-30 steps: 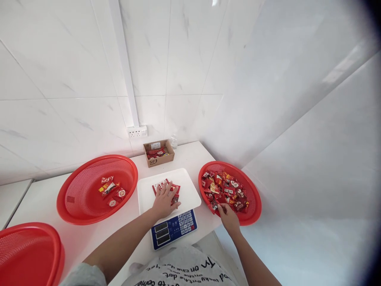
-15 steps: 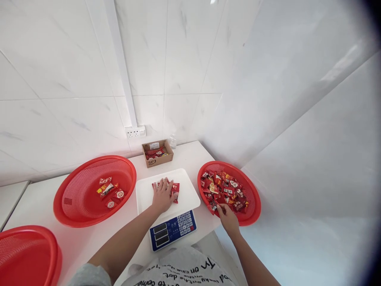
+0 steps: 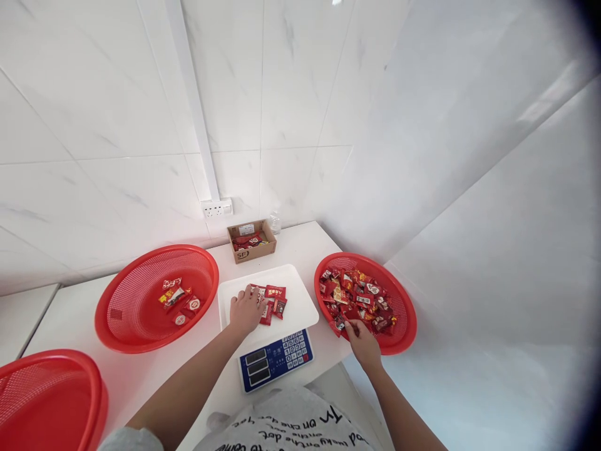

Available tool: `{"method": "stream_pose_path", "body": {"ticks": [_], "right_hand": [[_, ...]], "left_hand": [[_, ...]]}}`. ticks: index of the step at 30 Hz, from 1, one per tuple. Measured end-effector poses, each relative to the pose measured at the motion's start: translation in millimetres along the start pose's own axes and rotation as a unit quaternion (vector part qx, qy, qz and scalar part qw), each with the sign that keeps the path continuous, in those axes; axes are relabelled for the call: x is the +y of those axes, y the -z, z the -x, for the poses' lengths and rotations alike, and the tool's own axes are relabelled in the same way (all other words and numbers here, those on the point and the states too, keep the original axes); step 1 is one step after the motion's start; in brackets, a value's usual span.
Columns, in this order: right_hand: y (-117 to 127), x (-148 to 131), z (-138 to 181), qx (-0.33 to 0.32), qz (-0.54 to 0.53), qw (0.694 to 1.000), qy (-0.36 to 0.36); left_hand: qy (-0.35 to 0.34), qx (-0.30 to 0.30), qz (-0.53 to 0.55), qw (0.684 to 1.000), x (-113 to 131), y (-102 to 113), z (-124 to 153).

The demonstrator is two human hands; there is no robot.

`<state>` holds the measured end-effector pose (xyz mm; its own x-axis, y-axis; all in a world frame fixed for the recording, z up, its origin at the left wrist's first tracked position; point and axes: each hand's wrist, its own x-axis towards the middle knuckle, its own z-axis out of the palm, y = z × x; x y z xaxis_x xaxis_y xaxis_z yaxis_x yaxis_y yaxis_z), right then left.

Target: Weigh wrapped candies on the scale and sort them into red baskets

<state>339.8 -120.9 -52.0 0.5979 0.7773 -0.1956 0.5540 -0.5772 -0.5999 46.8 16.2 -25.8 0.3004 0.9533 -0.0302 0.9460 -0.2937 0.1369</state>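
My left hand [image 3: 243,309] lies on the white tray of the scale [image 3: 300,307], fingers curled over the left side of a small pile of red candy packets [image 3: 274,300]. My right hand [image 3: 361,340] rests at the near rim of the right red basket [image 3: 406,313], fingers pinched on a candy packet from the heap of red sweets [image 3: 359,297] inside it. The scale's blue keypad and display [image 3: 275,360] face me.
A second red basket [image 3: 122,326] on the left holds a few packets [image 3: 179,300]. A third red basket [image 3: 42,401] sits at the bottom left. A small cardboard box [image 3: 251,241] with red packets stands by the wall, under a socket [image 3: 216,208].
My left hand slid leftward on the scale tray, uncovering more of the packets. My right hand stayed at the right basket's near rim.
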Motion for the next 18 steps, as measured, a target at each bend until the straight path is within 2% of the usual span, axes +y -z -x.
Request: {"method": "stream_pose_path", "body": {"ticks": [3,8,13,18], "right_hand": [[0.9,-0.8,0.4,0.000,0.005,1.000,0.001],[1.9,-1.7,1.0,-0.006,0.009,1.000,-0.001],[1.0,-0.4,0.3,-0.006,0.006,1.000,-0.003],[0.3,-0.2,0.5,-0.004,-0.003,1.000,0.001]], "left_hand": [[-0.001,0.015,-0.004,1.000,1.8,-4.4,1.4],[-0.047,0.052,0.004,0.998,15.0,-16.0,-2.1],[-0.047,0.036,0.015,0.998,30.6,-26.3,-14.2],[-0.042,0.017,0.008,0.999,33.6,-27.2,-16.8]]}}
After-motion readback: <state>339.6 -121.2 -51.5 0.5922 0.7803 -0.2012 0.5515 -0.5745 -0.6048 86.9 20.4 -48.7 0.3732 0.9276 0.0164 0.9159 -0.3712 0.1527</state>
